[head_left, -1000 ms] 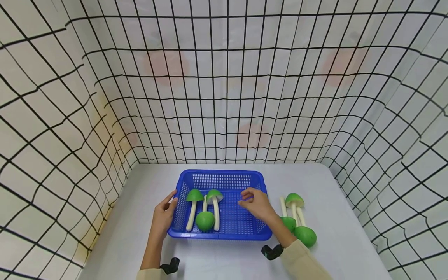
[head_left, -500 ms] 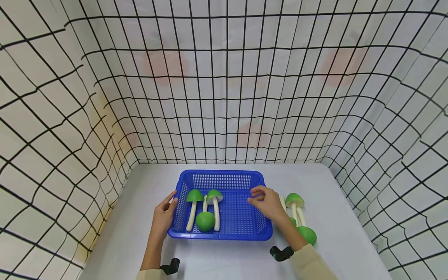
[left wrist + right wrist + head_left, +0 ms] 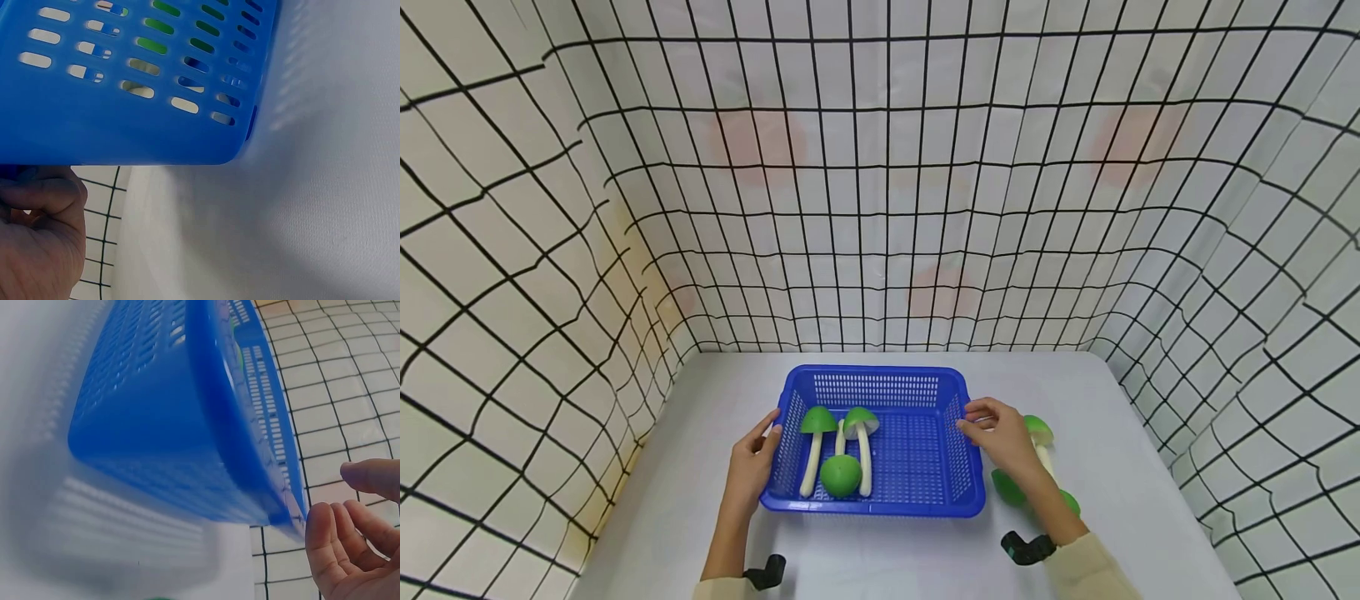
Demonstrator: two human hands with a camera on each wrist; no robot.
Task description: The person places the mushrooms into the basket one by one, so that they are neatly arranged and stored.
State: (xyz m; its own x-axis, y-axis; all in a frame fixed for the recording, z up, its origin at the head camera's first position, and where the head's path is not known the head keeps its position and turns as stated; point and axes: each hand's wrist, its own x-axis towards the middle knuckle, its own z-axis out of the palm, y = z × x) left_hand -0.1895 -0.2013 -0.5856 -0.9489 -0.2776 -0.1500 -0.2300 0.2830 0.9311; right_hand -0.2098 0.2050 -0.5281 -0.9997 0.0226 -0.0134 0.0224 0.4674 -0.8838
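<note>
A blue perforated plastic basket [image 3: 917, 507] stands on the table, and its wall also fills much of both wrist views. Inside, on its left half, lie three toy mushrooms with white stems: one green cap [image 3: 840, 475] points toward me, the other caps [image 3: 817, 419] away. My left hand [image 3: 751, 467] grips the left rim, thumb and fingers bent at the edge. At the right rim hovers my right hand [image 3: 1003, 433], fingers loosely curved. The right wrist view shows its thumb apart from the fingertips, holding nothing.
More green mushrooms [image 3: 1008, 488] lie on the white table [image 3: 880, 558] right of the basket, partly hidden under my right forearm. Black wire grid [image 3: 880, 250] encloses the back and both sides.
My right hand has moved right, from above the basket's inside to its right rim, and now covers more of the right-hand mushrooms. The left hand and basket have stayed put.
</note>
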